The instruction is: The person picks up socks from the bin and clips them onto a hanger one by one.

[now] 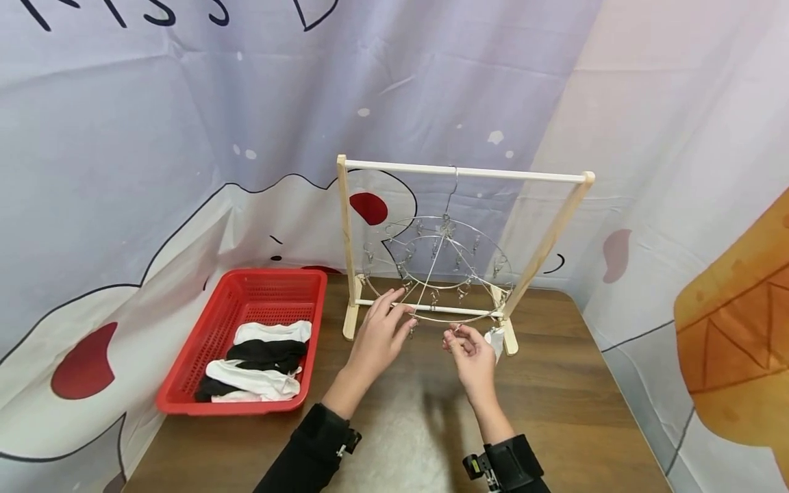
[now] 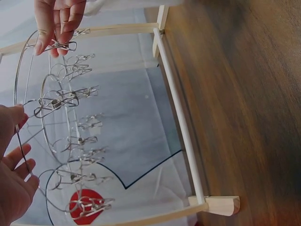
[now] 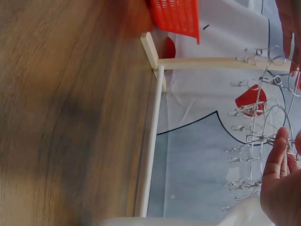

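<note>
Wood-grain tabletop (image 1: pixel 585 383): red perforated basket (image 1: pixel 228 409), black and white sock-like garments (image 1: pixel 259 352), leftward of left hand (image 1: pixel 381 335); fingers loosely spread against round wire hanger (image 1: pixel 434 263) ahead, apparently steadying it; right hand (image 1: pixel 473 359), pinching one metal clip (image 2: pixel 66 45).

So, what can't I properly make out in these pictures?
Head view: the white item beside the right hand is partly hidden by that hand, so I can't say what it is.
Head view: the black and white cloths in the red basket overlap, hiding exactly how many there are.
Head view: the backdrop lettering is cut off by the top edge.
Left wrist view: the left hand is cut off by the left edge.
</note>
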Motion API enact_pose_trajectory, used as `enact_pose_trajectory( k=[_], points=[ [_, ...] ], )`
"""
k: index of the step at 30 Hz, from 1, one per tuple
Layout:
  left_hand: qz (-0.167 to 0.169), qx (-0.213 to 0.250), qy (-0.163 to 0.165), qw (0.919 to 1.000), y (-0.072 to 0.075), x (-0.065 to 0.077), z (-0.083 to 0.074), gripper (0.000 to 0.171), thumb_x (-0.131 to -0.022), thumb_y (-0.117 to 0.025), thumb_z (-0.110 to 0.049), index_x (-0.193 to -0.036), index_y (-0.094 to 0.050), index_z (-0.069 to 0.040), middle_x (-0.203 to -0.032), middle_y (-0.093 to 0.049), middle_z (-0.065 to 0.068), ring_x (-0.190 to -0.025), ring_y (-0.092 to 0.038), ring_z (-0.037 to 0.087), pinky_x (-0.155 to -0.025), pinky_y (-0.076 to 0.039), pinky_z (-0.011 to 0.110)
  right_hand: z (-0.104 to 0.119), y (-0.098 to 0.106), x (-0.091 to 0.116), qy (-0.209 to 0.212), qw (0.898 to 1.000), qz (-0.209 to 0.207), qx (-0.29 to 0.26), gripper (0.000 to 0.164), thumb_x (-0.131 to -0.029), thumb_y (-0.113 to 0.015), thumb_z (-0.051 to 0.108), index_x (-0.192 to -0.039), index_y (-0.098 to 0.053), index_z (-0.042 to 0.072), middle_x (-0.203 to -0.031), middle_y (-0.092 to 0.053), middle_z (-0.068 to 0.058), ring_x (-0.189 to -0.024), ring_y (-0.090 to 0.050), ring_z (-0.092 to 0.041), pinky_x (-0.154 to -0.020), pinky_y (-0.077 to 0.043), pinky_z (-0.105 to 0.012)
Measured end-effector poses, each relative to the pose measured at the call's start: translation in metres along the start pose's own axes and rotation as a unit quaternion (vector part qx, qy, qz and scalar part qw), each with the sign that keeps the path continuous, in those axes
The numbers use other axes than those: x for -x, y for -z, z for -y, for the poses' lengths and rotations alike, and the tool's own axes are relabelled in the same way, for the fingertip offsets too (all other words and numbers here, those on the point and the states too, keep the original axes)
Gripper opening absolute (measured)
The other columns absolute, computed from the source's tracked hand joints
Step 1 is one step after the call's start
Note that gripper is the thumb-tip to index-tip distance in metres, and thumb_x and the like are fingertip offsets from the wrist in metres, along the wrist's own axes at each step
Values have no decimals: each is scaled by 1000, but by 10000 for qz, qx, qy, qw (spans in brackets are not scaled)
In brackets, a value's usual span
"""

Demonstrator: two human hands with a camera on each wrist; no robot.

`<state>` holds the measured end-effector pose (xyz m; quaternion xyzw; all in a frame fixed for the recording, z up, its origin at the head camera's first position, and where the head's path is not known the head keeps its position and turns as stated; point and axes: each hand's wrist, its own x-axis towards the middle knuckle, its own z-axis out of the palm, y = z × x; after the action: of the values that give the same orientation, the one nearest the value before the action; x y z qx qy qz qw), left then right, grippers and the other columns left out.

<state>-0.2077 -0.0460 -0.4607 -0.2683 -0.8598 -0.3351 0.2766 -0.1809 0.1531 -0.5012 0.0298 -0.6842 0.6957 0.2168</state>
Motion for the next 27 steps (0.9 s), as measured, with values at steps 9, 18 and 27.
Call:
enact_pose_trajectory(
  k=[9,18,27],
  points=[
    [162,152,256,9994,14,0,6,46,-98,-71,-23,-138,-59,-5,-156,-44,19,-145,-38,38,-117,-35,52,3,6,2,679,9961,-518,228,15,-97,-66,-5,-100,-70,-19,-95,-69,-35,-66,-67,-2,-62,-55,-15],
    [-147,-484,1407,9888,61,15,63,41,-95,-71,-11,-130,-58,7,-130,-61,27,-121,-56,46,-104,-46,56,0,10,5,956,9933,-616,194,11,-96,-64,-10,-95,-70,-20,-91,-67,-34,-62,-67,-8,-59,-54,-13],
    [3132,-1232,3369,8793,99,59,123,12,-94,-57,-2,-83,-61,-5,-83,-59,10,-76,-57,25,-66,-49,41,-2,9,6,861,9946,-508,282,13,-96,-64,-8,-97,-71,-19,-93,-65,-40,-64,-68,-11,-64,-55,-14]
  ],
)
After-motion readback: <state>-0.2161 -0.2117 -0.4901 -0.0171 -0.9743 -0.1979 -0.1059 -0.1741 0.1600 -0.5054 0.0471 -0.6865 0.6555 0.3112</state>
